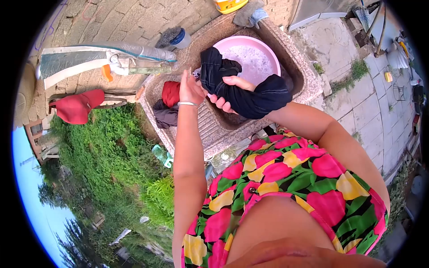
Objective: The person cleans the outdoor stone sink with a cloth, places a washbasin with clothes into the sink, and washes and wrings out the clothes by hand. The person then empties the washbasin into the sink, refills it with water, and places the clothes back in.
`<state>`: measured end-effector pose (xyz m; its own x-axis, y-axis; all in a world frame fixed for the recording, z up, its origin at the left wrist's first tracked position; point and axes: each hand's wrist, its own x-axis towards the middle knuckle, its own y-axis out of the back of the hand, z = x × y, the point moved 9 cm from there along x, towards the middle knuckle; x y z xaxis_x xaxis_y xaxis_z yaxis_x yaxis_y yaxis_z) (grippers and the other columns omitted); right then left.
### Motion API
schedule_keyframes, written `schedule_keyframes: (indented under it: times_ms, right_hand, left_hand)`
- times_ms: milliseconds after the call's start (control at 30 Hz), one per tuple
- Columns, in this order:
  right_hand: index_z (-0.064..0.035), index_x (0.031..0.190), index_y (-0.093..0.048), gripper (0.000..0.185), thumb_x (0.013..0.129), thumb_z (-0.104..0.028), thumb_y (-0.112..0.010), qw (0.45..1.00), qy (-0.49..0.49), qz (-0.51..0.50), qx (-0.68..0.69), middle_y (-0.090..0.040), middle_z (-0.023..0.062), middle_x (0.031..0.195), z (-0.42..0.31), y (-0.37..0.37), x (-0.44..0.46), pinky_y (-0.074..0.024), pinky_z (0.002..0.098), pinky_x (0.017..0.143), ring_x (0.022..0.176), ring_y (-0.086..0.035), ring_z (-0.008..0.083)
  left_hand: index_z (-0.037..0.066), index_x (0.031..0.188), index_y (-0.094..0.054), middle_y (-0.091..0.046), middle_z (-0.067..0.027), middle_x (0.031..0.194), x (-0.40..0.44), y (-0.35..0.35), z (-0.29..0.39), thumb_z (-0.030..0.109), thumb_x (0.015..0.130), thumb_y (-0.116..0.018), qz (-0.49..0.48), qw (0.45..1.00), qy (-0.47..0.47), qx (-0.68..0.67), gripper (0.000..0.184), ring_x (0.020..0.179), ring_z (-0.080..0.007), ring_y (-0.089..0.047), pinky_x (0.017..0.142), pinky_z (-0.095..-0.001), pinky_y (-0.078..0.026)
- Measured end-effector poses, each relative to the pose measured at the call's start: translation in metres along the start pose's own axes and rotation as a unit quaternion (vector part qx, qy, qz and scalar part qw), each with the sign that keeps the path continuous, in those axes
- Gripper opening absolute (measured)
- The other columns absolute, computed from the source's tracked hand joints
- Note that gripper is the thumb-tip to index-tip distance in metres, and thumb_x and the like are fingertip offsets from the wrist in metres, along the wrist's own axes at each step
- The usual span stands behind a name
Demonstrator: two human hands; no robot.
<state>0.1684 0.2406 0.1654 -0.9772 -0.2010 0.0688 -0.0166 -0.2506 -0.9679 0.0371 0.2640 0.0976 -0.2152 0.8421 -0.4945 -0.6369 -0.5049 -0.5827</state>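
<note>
A wrung-looking dark navy cloth garment (257, 99) with thin light lines hangs above a stone sink (308, 87). My right hand (230, 93) is closed round its middle, the fingers wrapped under and the thumb on top. At its left edge, my left hand (193, 90), with a band at the wrist, has its palm turned up and fingers apart; whether it touches the cloth is hard to tell. Behind the garment, a pink basin (273, 56) of sudsy water stands in the sink, partly hidden. Red cloth (170, 93) and dark greyish cloth (166, 115) lie on the sink's left side.
A ridged washboard surface (212, 128) forms the sink's near left part. Along the brick wall are a tap (117, 66), a blue-and-white tub (181, 39) and a hanging red cap (78, 107). Grey cloth (246, 17) rests on the back rim. Green plants grow at left.
</note>
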Motion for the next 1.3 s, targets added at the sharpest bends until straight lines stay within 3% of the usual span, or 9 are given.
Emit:
schedule_keyframes:
  times_ms: [267,467,567,733,867,1000,1100,1200,1300]
  right_hand:
    - [0.0002,0.13,-0.029,0.069,0.083,-0.037,-0.063,0.976,-0.093,-0.17,0.095,-0.042,0.0108,0.104,0.029,-0.038,-0.002,-0.0487,0.0284,0.072,0.086,-0.047,0.0188]
    - [0.0024,0.128,-0.035,0.062,0.086,-0.037,-0.057,0.983,-0.054,-0.124,0.126,-0.044,0.0144,0.109,0.011,-0.004,-0.017,-0.0516,0.0304,0.075,0.088,-0.049,0.0191]
    - [-0.0034,0.125,-0.043,0.055,0.084,-0.038,-0.058,0.993,-0.064,-0.002,0.102,-0.048,0.0127,0.105,0.012,0.02,-0.033,-0.0477,0.0267,0.06,0.075,-0.049,0.0168]
    - [-0.0018,0.107,-0.057,0.043,0.086,-0.039,-0.056,0.925,-0.056,0.221,-0.303,-0.058,0.0106,0.091,-0.002,0.058,-0.055,-0.0513,0.0278,0.058,0.081,-0.056,0.0164]
    - [-0.004,0.107,-0.061,0.044,0.077,-0.035,-0.067,0.758,0.184,0.215,-0.588,-0.064,0.0109,0.092,-0.045,0.1,-0.032,-0.0484,0.032,0.078,0.092,-0.059,0.0208]
    - [-0.0076,0.108,-0.065,0.052,0.067,-0.038,-0.075,0.611,-0.052,0.369,-0.699,-0.066,0.0092,0.101,-0.055,0.128,-0.039,-0.0457,0.0294,0.083,0.092,-0.06,0.0182]
    - [-0.0056,0.107,-0.064,0.054,0.068,-0.04,-0.076,0.627,0.038,0.296,-0.719,-0.067,0.0093,0.088,-0.061,0.128,-0.022,-0.0484,0.0315,0.077,0.081,-0.062,0.0219]
    - [-0.0007,0.107,-0.058,0.045,0.078,-0.032,-0.072,0.842,-0.063,0.289,-0.451,-0.064,0.0102,0.093,-0.025,0.11,-0.036,-0.0531,0.0308,0.063,0.082,-0.063,0.0188]
    - [-0.0008,0.111,-0.056,0.048,0.082,-0.037,-0.066,0.896,-0.028,0.197,-0.397,-0.062,0.0123,0.097,-0.024,0.094,-0.021,-0.053,0.0299,0.06,0.082,-0.063,0.0206]
  left_hand:
    - [0.007,0.142,-0.027,-0.034,-0.0185,0.14,-0.025,-0.107,-0.083,0.066,0.082,-0.046,-0.302,0.906,-0.036,-0.295,0.086,0.129,-0.0335,-0.034,0.109,-0.0454,-0.026]
    - [0.008,0.145,-0.021,-0.033,-0.017,0.144,0.0,-0.035,-0.021,0.072,0.078,-0.048,-0.166,0.931,-0.18,-0.271,0.097,0.131,-0.0314,-0.035,0.111,-0.0443,-0.026]
    - [0.006,0.142,-0.028,-0.046,-0.0132,0.135,-0.006,-0.025,0.003,0.069,0.07,-0.063,-0.098,0.968,-0.201,-0.119,0.102,0.122,-0.0274,-0.048,0.106,-0.0418,-0.035]
    - [0.001,0.131,-0.043,-0.058,-0.0063,0.114,-0.024,-0.065,0.004,0.01,0.058,-0.086,-0.1,0.956,-0.158,0.228,0.085,0.102,-0.0155,-0.058,0.092,-0.0297,-0.046]
    - [-0.002,0.112,-0.061,-0.068,-0.0113,0.097,-0.007,-0.069,-0.007,0.027,0.057,-0.086,-0.037,0.82,-0.189,0.538,0.066,0.085,-0.0216,-0.066,0.081,-0.0311,-0.051]
    - [0.003,0.086,-0.07,-0.067,-0.0191,0.084,0.011,-0.064,-0.024,0.046,0.063,-0.074,0.042,0.668,-0.124,0.733,0.049,0.081,-0.0321,-0.066,0.073,-0.036,-0.051]
    - [0.002,0.08,-0.068,-0.068,-0.0142,0.075,0.013,-0.053,-0.027,0.04,0.068,-0.074,0.114,0.609,-0.131,0.774,0.041,0.072,-0.0276,-0.066,0.065,-0.0348,-0.05]
    - [0.002,0.078,-0.067,-0.067,-0.0135,0.072,0.01,-0.034,-0.016,0.04,0.069,-0.074,0.17,0.683,-0.151,0.694,0.04,0.069,-0.0255,-0.066,0.064,-0.0339,-0.05]
    - [-0.005,0.113,-0.051,-0.061,-0.019,0.107,0.015,-0.025,-0.006,0.052,0.07,-0.072,0.146,0.738,-0.1,0.651,0.075,0.096,-0.0237,-0.061,0.083,-0.0325,-0.046]
